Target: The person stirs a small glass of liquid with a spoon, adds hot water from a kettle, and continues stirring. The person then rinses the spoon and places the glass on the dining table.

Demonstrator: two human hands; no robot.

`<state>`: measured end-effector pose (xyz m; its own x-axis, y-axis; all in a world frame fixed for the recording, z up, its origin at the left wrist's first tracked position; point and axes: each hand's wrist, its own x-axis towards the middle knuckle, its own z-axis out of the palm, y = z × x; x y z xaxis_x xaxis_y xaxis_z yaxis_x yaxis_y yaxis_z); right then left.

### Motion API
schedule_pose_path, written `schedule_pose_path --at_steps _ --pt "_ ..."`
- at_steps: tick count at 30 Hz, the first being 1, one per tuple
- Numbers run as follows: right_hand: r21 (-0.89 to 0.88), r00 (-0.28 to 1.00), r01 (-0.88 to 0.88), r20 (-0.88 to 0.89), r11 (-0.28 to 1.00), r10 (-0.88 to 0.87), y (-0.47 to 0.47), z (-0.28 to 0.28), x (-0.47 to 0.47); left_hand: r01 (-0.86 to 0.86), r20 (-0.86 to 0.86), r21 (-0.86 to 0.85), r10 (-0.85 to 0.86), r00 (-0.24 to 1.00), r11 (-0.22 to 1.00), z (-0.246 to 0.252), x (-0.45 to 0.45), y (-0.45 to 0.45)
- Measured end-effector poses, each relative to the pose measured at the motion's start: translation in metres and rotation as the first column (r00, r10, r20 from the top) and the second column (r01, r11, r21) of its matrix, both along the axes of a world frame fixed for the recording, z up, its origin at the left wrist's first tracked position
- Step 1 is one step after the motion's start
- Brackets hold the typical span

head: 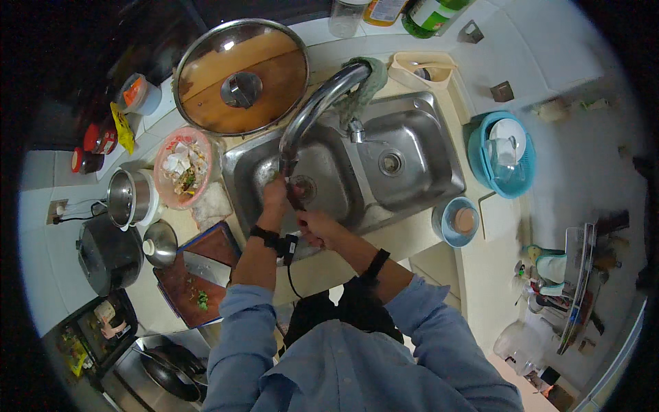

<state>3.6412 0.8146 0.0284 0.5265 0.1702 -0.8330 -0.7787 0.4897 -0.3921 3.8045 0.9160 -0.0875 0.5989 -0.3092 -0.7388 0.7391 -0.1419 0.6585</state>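
Over the left basin of a steel double sink [329, 177], my left hand [275, 194] is beneath the spout of the curved chrome faucet [322, 98]. A dark, narrow, long thing [294, 198] slants between my two hands; its kind is not clear. My left fingers appear closed along its upper part, though they are partly hidden. Lower down, my right hand [322, 229] has its curled fingers at the thing's near end, close to the sink's front rim. Behind the hands a basin drain [302, 188] is partly visible.
A cutting board [177, 293] left of me carries a cleaver [207, 269] and chopped greens [202, 300]. Beyond it stand a pink bowl of scraps [163, 190] and a large glass lid [206, 72]. Right of the sink are a blue cup [444, 226] and a blue basin [479, 149] with dishes.
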Motion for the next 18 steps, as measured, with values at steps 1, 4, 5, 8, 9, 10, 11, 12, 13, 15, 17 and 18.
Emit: schedule_pose_path --at_steps 1,4,5,8,9,10,11,12,13,15,17,18 --pt "-0.002 1.000 -0.012 -0.020 1.000 0.012 -0.003 -0.001 -0.005 0.005 -0.036 -0.045 -0.007 0.999 0.999 -0.008 -0.002 -0.001" --pt "-0.383 0.973 -0.078 0.173 0.921 0.154 -0.009 -0.002 -0.019 0.133 0.226 0.042 -0.139 0.964 0.990 -0.030 -0.010 -0.013" --pt "-0.487 0.953 -0.086 0.215 0.869 0.215 -0.010 0.000 -0.026 0.137 0.309 0.047 -0.145 0.940 0.989 -0.035 -0.008 -0.015" --pt "-0.662 0.902 -0.146 0.217 0.736 0.374 -0.020 0.014 -0.061 0.025 0.370 -0.002 -0.022 0.929 1.000 -0.037 -0.015 -0.022" --pt "-0.695 0.879 -0.184 0.200 0.695 0.433 -0.024 0.019 -0.078 0.001 0.357 -0.026 0.008 0.934 1.000 -0.031 -0.014 -0.020" --pt "-0.771 0.824 -0.164 0.236 0.615 0.516 -0.034 0.022 -0.096 -0.020 0.305 -0.062 0.038 0.952 0.998 -0.022 -0.014 -0.018" --pt "-0.776 0.812 -0.244 0.165 0.582 0.560 -0.045 0.025 -0.113 -0.042 0.223 -0.119 0.068 0.972 0.992 -0.011 -0.013 -0.015" --pt "-0.720 0.859 -0.258 0.134 0.645 0.493 -0.044 0.019 -0.113 -0.064 0.163 -0.163 0.091 0.982 0.985 0.003 -0.016 -0.011" --pt "-0.663 0.902 -0.258 0.095 0.702 0.422 -0.045 0.015 -0.113 -0.080 0.108 -0.203 0.103 0.989 0.976 0.017 -0.023 -0.009" --pt "-0.447 0.988 -0.153 -0.091 0.881 0.125 -0.050 0.003 -0.091 -0.107 0.042 -0.283 0.124 0.991 0.953 0.046 -0.041 -0.014" --pt "-0.633 0.987 -0.139 -0.025 0.761 0.158 -0.052 -0.003 -0.063 -0.124 0.014 -0.331 0.136 0.991 0.935 0.069 -0.054 -0.017" --pt "-0.724 0.982 -0.126 0.006 0.679 0.189 -0.052 -0.001 -0.054 -0.129 0.014 -0.335 0.142 0.990 0.933 0.078 -0.059 -0.015"
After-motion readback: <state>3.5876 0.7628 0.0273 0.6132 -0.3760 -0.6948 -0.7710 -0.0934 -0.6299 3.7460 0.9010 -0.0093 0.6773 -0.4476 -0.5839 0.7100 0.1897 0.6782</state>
